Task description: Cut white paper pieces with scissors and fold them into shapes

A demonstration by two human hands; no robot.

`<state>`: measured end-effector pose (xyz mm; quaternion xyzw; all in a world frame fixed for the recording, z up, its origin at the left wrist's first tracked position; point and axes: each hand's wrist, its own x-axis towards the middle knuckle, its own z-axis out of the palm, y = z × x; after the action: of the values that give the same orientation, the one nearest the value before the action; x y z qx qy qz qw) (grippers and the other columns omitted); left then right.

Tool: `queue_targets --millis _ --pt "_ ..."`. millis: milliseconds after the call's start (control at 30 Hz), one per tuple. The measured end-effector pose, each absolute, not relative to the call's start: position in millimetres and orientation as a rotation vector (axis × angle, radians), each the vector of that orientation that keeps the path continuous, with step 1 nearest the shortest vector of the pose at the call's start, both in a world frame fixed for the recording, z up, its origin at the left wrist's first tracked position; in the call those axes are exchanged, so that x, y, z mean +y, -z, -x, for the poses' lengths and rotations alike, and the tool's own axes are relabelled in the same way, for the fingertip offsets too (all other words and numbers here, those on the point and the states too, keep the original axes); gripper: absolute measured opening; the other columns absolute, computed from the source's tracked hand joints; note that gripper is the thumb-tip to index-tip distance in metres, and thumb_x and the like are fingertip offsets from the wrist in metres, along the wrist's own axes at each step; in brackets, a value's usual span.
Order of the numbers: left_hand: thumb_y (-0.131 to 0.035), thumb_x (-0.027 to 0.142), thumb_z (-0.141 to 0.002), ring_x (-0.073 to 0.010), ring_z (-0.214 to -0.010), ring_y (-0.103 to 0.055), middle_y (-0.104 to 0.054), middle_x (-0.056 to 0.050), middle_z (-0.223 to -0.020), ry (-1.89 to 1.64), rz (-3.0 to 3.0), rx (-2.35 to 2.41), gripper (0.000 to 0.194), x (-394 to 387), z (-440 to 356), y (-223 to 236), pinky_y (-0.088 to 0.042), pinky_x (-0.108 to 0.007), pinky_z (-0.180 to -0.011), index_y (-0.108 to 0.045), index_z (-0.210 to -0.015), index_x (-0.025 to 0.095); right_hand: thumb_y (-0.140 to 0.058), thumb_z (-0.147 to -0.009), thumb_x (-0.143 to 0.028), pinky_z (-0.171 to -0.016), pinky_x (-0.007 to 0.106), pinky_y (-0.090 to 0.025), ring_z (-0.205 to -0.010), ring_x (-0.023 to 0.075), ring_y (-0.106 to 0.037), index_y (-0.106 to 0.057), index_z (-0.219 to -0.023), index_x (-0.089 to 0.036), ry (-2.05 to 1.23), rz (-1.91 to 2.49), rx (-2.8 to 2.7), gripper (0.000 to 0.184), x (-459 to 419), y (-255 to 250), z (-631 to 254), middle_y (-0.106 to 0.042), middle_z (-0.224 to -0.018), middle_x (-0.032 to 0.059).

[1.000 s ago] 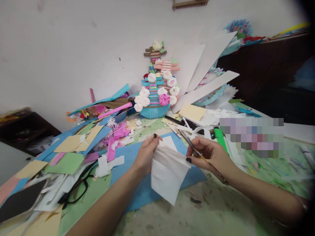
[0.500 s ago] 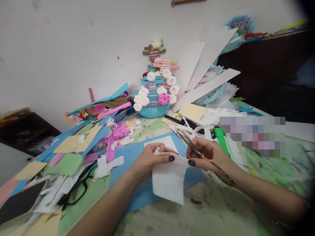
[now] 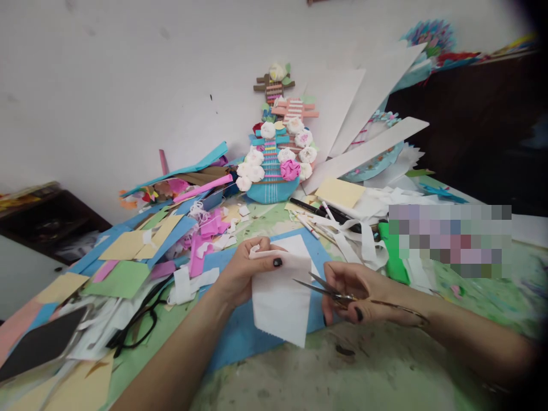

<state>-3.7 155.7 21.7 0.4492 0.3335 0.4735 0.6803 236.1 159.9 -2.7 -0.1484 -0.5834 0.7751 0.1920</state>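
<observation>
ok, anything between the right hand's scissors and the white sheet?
Nothing visible: the scissors in the right hand stand open, one blade overlapping the white sheet in the left hand; contact unclear.

No legible text, label, brand, number or sign anywhere across craft-strewn table (image 3: pixel 274 385). White sheet (image 3: pixel 280 299) and scissors (image 3: pixel 341 297), both in hand: no wording to be made out. Black pen (image 3: pixel 305 206) mid-table: any maker's name too small to read. Pixelated patch (image 3: pixel 454 237) at right: contents masked, unreadable. Dark flat device (image 3: pixel 40 345) at left: no characters discernible.
</observation>
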Motion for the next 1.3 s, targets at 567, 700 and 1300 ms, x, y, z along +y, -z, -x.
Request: queue_targets --millis 567,700,1300 --pt "-0.077 0.011 -0.064 -0.0164 -0.071 -0.067 -0.074 -0.010 -0.087 -0.940 -1.151 0.681 0.046 153 -2 -15 -0.046 -0.020 -0.057 -0.033 -0.053 0.015 -0.072 -0.076 -0.044 -0.050 0.018 -0.034 -0.059 0.0069 -0.047 -0.039 -0.088 -0.018 -2.183 0.316 -1.621 0.043 164 13 -240 -0.066 -0.087 0.0082" --pt "-0.078 0.012 -0.063 -0.0136 -0.063 -0.065 -0.074 -0.008 -0.081 -0.945 -1.201 0.737 0.049 152 -3 -15 -0.043 -0.019 -0.054 -0.031 -0.052 0.015 -0.073 -0.076 -0.042 -0.050 0.018 -0.034 -0.060 0.0075 -0.047 -0.038 -0.087 -0.019 -2.179 0.339 -1.611 0.043 166 17 -240 -0.066 -0.085 0.0072" --pt "-0.079 0.018 -0.060 -0.0143 -0.065 -0.062 -0.074 -0.008 -0.079 -0.962 -1.465 0.927 0.050 150 0 -15 -0.040 -0.020 -0.053 -0.030 -0.051 0.017 -0.074 -0.075 -0.042 -0.051 0.017 -0.033 -0.060 0.0064 -0.046 -0.040 -0.088 -0.017 -2.141 0.428 -1.649 0.044 167 11 -241 -0.063 -0.083 0.0058"
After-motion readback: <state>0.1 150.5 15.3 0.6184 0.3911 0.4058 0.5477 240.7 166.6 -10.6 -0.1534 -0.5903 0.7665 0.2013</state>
